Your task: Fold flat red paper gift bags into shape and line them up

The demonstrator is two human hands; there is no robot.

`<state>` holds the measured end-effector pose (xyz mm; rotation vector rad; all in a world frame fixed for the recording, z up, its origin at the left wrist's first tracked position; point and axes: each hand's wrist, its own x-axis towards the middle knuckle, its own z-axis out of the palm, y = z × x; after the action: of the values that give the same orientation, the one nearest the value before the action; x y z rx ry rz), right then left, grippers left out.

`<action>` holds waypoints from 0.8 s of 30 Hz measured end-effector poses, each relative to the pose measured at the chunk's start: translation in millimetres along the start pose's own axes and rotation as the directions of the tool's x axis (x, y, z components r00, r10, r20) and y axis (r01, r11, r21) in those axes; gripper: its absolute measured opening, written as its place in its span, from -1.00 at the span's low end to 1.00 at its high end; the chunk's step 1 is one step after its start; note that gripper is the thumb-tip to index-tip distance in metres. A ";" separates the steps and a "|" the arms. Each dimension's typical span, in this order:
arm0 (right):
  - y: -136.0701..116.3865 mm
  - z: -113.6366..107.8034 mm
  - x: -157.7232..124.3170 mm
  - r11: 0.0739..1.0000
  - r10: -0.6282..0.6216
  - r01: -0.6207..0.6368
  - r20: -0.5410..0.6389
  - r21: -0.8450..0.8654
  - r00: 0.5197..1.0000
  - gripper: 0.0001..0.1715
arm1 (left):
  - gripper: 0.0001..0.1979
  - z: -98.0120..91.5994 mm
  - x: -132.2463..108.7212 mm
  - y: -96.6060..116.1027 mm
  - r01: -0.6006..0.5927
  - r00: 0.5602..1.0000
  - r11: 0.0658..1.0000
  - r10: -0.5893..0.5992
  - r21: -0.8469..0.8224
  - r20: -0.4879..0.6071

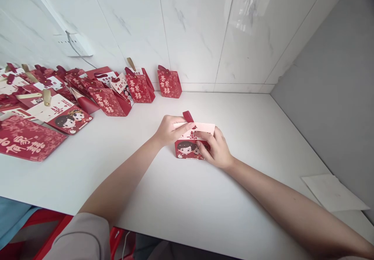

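A small red and white gift box (184, 149) with two cartoon faces and a dark red ribbon loop (188, 116) on top stands upright on the white table. My left hand (172, 129) pinches its upper left edge near the ribbon, thumb across the front and the other fingers hidden behind. Around the right side of the same box wraps my right hand (217, 147), its thumb and forefinger on the printed front. Part of the right-hand cartoon face is covered by those fingers.
Several similar gift boxes (109, 103) crowd the table's left side, and one red box (170, 84) stands alone by the tiled wall. A flat white sheet (334, 192) lies at the right. A wall socket (73, 44) with a grey cable is at upper left; red stools (49, 232) are below the edge.
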<state>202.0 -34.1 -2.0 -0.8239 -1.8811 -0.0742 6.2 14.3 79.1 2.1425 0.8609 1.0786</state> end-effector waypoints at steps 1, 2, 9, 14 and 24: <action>0.4 0.3 -0.2 1.000 -0.012 0.012 -0.002 0.013 1.000 -0.50 | -0.58 0.5 -0.1 -0.1 -0.005 1.000 1.000 0.005 0.002 -0.003; 0.6 0.5 -0.2 0.999 -0.020 0.020 -0.014 0.037 1.000 -0.46 | -0.60 1.0 -0.2 -0.2 -0.010 1.000 1.000 0.010 0.003 -0.005; 0.8 -1.3 2.1 0.997 -0.007 0.006 0.010 0.077 1.000 -0.18 | -0.67 3.6 -1.0 -2.0 -0.078 0.996 0.996 0.079 0.038 -0.039; 1.5 -1.9 1.6 0.998 0.020 -0.021 0.023 0.056 1.000 -0.20 | -0.49 4.8 -0.5 -1.2 -0.073 0.996 0.995 0.076 0.065 -0.049; 25.2 -5.0 5.2 0.990 -0.139 0.139 -0.002 0.021 0.990 -0.25 | -0.48 4.8 0.4 0.2 -0.063 0.998 0.996 0.064 0.057 -0.023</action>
<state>219.1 -14.2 -3.1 -0.6780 -1.9336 -0.1412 10.4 13.5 77.1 2.2206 0.8485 1.1273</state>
